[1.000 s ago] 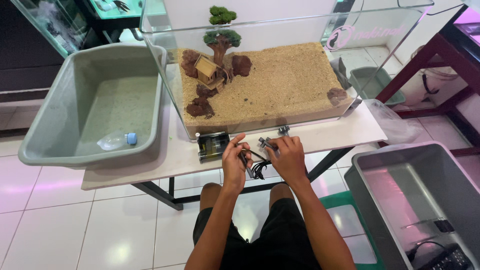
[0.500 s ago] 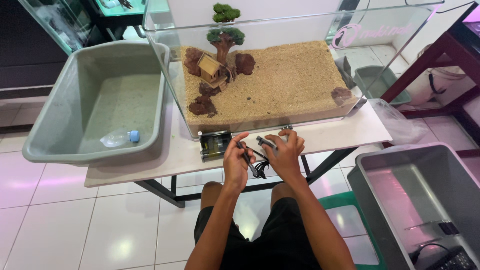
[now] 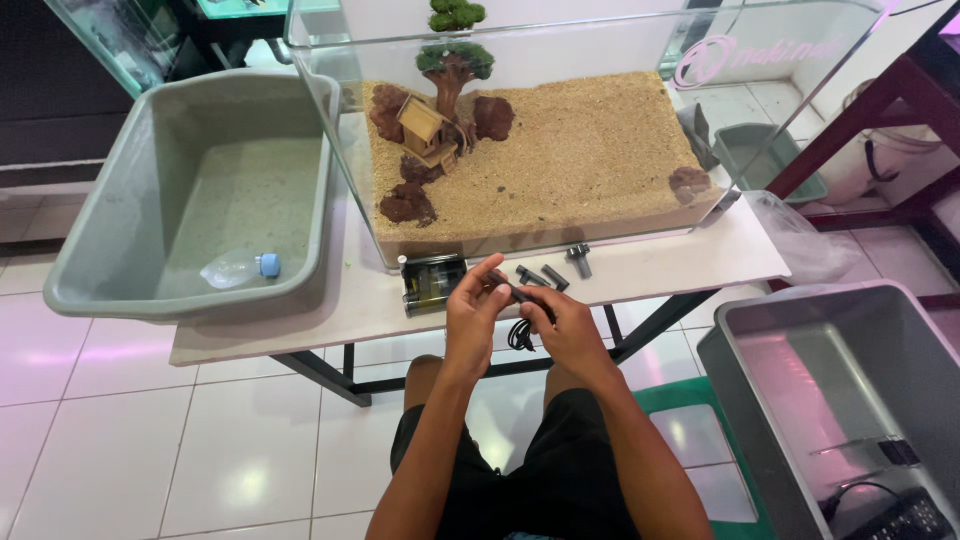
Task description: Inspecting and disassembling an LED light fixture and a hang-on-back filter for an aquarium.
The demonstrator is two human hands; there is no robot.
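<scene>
Forward reach is blocked by the glass tank (image 3: 560,240) wall, which stands just behind the small black parts (image 3: 548,274) and the dark box (image 3: 432,283). The grey tub (image 3: 120,290) closes the left. Bare bench (image 3: 690,262) lies right of the parts, up to its edge.

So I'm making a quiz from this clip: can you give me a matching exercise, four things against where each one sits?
Things:
1. plastic bottle
2. miniature house
3. small black part
4. dark box-shaped device

Places:
A. on the white table, against the glass tank
B. between both hands
C. in the green tub
D. on the sand, under the model tree

Pairs: 1-C, 2-D, 3-B, 4-A
</scene>
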